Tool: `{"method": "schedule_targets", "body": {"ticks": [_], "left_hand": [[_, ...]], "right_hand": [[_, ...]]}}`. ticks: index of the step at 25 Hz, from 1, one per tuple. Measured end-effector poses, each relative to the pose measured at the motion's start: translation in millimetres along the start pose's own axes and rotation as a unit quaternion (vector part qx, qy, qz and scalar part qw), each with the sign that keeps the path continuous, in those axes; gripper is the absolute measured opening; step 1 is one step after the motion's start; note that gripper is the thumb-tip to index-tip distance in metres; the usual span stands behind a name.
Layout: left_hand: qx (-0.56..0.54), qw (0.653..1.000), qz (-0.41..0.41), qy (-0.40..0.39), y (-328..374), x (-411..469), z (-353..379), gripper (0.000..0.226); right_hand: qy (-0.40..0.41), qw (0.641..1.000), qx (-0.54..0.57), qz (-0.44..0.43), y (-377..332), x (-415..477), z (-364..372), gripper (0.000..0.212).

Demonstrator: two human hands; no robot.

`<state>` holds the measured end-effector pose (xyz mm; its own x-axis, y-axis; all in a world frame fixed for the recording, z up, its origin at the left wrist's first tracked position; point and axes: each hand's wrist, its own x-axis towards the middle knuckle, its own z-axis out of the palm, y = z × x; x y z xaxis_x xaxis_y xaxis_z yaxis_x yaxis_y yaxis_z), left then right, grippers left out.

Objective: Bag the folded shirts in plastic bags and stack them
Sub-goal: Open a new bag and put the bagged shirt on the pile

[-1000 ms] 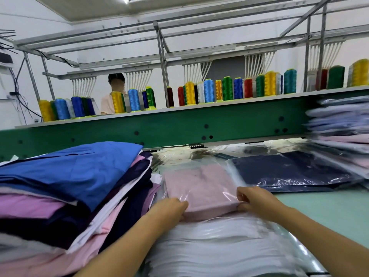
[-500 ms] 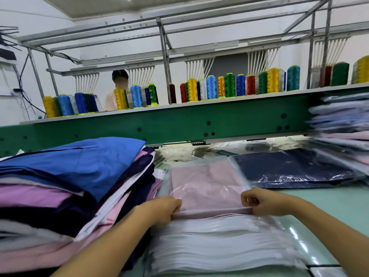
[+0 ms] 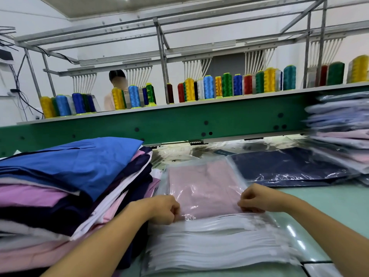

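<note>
Pinching pink bagged shirt (image 3: 203, 188) | left hand (image 3: 161, 209), right hand (image 3: 253, 198) | lengthwise away, apparently

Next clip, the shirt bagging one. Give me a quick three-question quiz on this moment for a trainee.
1. True or false: the pink shirt lies inside a clear plastic bag.
2. What lies directly right of it? A) a navy bagged shirt B) a cardboard box C) a pair of scissors
3. Fill in: the left hand and the right hand both pinch the bag's ___ edge.
Key: 1 true; 2 A; 3 near.
</note>
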<state>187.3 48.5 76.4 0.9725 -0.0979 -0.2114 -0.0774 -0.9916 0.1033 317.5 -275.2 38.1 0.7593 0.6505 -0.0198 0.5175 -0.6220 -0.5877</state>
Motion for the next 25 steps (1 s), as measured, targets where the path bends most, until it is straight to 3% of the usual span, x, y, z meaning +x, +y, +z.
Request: {"method": "schedule_targets", "body": {"ticks": [2, 5, 11, 17, 21, 25], "left_hand": [[0.019, 0.999, -0.034, -0.016, 4.0, 5.8, -1.7, 0.026], [0.071, 0.995, -0.071, 0.022, 10.5, 21.0, -2.2, 0.021], [0.080, 0.979, -0.132, 0.131, 20.5, 74.0, -15.0, 0.035], [0.019, 0.967, -0.167, 0.191, 22.3, 152.0, -26.6, 0.044], [-0.007, 0.967, -0.145, 0.208, 9.5, 198.7, -16.5, 0.058], [-0.043, 0.969, -0.129, 0.208, -12.9, 228.6, 0.3, 0.055]], "right_hand": [[0.002, 0.996, -0.091, 0.002, -2.8, 4.5, 7.1, 0.040], [0.034, 0.984, -0.170, 0.038, -11.7, 14.4, 13.1, 0.032], [0.167, 0.972, -0.154, 0.060, -36.6, 54.1, -0.4, 0.009], [0.192, 0.960, -0.198, 0.046, -43.7, 149.6, 7.4, 0.053], [0.161, 0.962, -0.216, 0.048, -42.4, 207.5, 22.9, 0.060], [0.101, 0.966, -0.221, 0.089, -29.8, 246.9, 30.8, 0.063]]}}
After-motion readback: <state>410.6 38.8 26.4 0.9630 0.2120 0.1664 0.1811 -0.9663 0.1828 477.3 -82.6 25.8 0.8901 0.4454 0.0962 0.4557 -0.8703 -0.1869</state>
